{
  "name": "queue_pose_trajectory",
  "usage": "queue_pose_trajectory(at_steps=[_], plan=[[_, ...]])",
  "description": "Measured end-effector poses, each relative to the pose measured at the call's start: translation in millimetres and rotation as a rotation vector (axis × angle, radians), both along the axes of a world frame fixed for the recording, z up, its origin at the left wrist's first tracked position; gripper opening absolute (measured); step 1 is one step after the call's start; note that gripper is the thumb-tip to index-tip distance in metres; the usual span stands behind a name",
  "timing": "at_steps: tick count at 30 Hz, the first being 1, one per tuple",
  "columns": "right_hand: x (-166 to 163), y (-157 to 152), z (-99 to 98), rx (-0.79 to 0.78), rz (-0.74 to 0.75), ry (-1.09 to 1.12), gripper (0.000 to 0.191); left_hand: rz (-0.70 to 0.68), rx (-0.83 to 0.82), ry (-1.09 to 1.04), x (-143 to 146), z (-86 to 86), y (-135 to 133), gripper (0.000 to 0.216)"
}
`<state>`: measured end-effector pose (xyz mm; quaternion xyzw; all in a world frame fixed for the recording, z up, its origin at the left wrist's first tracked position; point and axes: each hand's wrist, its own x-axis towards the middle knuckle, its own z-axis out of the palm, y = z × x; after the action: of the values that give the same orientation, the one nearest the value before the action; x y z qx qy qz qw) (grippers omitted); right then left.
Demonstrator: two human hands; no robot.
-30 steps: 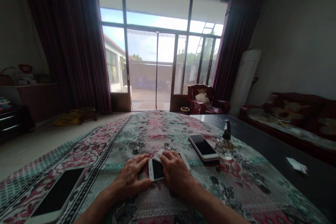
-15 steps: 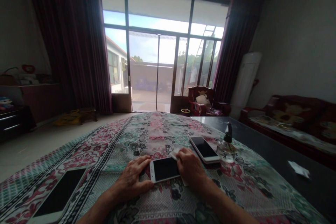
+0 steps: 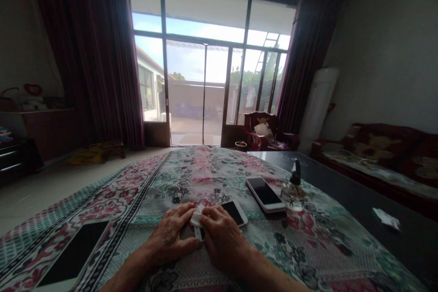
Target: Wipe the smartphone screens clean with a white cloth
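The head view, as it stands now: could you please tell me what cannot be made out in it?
All in the head view:
Middle of the handled phone: hidden by the right hand and the white wipe.
Near end of the far-left phone: cut off by the picture's bottom edge.
Contents of the bottle: too small and dim to tell.

Dim room, bright glass doors [image 3: 197,86], purple curtains [image 3: 99,64], carved red sofa [image 3: 386,139], pale walls [image 3: 393,50]

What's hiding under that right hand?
Under the right hand are a white tissue, poking out, and a white phone whose ends partly show. The hand covers the phone's middle, so that can't be seen.
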<state>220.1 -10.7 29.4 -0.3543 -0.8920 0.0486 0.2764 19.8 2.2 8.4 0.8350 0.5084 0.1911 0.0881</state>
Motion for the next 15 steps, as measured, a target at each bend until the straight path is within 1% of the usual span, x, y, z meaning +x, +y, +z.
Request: queue_pose_trajectory(at_steps=[3,10,15], plan=[[4.8,6.7,-2.4,-0.011,-0.049,-0.002,0.022,0.021,0.010,-0.002,2.7,0.7,-0.7,0.069],[35.9,34.0,-3.7,-0.006,-0.338,0.005,0.030,0.046,0.048,-0.004,7.1,3.4,-2.8,0.066],[52.5,44.7,-6.8,0.037,-0.430,0.044,0.024,0.035,0.058,-0.008,5.5,2.5,-1.0,0.068]])
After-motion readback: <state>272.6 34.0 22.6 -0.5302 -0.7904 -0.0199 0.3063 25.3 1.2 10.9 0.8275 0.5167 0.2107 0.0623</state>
